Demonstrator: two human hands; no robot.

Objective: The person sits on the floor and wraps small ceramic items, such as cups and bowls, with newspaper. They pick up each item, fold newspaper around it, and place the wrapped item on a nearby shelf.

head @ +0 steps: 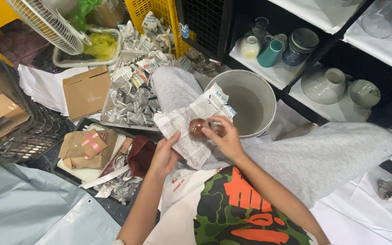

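Observation:
A small reddish-brown glazed cup lies on a sheet of newspaper spread over my lap. My right hand grips the cup from the right, fingers curled around it. My left hand holds the lower left edge of the newspaper, thumb up against the sheet. Grey trousers cover my legs under the paper.
A white bucket of murky water stands just beyond my hands. A tray of crumpled newspaper lies to the left, with a cardboard box, a black crate and a white fan. Shelves hold cups and bowls at right.

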